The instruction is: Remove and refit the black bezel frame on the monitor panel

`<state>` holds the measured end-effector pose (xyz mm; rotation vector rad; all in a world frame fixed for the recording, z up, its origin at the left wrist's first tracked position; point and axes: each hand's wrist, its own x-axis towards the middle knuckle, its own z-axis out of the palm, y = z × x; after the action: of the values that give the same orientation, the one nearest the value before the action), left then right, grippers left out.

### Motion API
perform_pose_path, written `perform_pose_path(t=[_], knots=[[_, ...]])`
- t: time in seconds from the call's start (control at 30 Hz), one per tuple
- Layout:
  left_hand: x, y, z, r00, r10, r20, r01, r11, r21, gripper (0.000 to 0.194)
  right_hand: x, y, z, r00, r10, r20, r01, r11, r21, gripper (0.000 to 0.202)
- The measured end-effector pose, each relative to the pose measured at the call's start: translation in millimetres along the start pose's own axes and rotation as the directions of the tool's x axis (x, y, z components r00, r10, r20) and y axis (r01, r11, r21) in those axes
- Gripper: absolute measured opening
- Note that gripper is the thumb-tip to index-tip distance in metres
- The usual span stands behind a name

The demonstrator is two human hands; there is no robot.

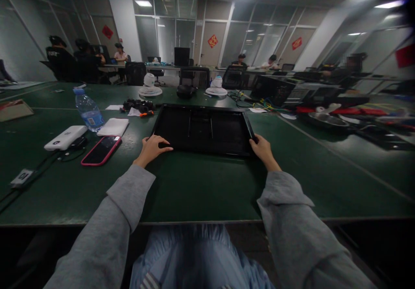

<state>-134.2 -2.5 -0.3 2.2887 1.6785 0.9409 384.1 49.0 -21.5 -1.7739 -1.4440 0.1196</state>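
A black rectangular frame [223, 135], like a shallow tray or monitor casing, lies on the green table [201, 185]. Two thin upright strips show inside it. My left hand [152, 149] grips its near left corner, thumb along the front edge and fingers over the side. At the right side, my right hand [262, 149] has its fingers wrapped round the near right corner.
On the left are a water bottle [89, 110], a red-edged phone [101, 150], a white power bank [65, 138] with cables and a white pad [113, 127]. Small white fans [150, 88], cables and electronics stand behind. A pan [327, 120] is at the right. People sit farther back.
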Motion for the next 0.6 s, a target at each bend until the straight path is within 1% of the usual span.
perform_pose_path(t=[0.07,0.13,0.17,0.2,0.23,0.27,0.33,0.4,0.47,0.6], knots=[[1.6,-2.6,0.5,1.000,-0.006,-0.024,0.005,1.000,-0.013,0.023,0.2,0.1,-0.5,1.000,-0.007,-0.001,0.007,1.000,0.030,0.041],[3.9,-7.8,2.2,0.991,-0.051,-0.126,0.049,0.999,-0.022,0.026,0.2,1.2,-0.4,1.000,-0.029,-0.010,0.029,0.997,0.064,0.040],[5.2,-11.5,3.5,0.976,-0.090,-0.196,0.086,0.996,-0.030,0.029,0.3,2.1,0.0,0.999,-0.042,-0.014,0.043,0.996,0.077,0.041],[6.6,-15.8,5.0,0.953,-0.138,-0.269,0.131,0.990,-0.043,0.033,0.4,3.2,0.6,0.998,-0.053,-0.016,0.054,0.995,0.085,0.042],[8.1,-20.4,6.5,0.930,-0.187,-0.316,0.175,0.982,-0.064,0.037,0.7,4.5,1.4,0.998,-0.060,-0.016,0.061,0.994,0.090,0.043],[9.7,-25.1,8.0,0.913,-0.236,-0.334,0.216,0.972,-0.096,0.040,1.3,6.0,2.4,0.998,-0.066,-0.013,0.066,0.994,0.091,0.044],[12.9,-33.6,10.4,0.890,-0.339,-0.306,0.298,0.938,-0.175,0.043,3.2,8.9,4.7,0.997,-0.074,-0.003,0.074,0.993,0.089,0.045],[16.1,-40.1,12.0,0.879,-0.403,-0.255,0.346,0.907,-0.241,0.043,5.9,11.3,6.9,0.997,-0.075,0.011,0.074,0.994,0.079,0.046],[18.8,-44.3,12.5,0.870,-0.435,-0.231,0.368,0.886,-0.282,0.042,8.7,12.9,8.5,0.997,-0.068,0.026,0.066,0.996,0.061,0.045],[21.8,-48.1,11.6,0.854,-0.473,-0.217,0.395,0.860,-0.322,0.044,11.6,13.0,8.8,0.997,-0.068,0.043,0.066,0.997,0.038,0.047]])
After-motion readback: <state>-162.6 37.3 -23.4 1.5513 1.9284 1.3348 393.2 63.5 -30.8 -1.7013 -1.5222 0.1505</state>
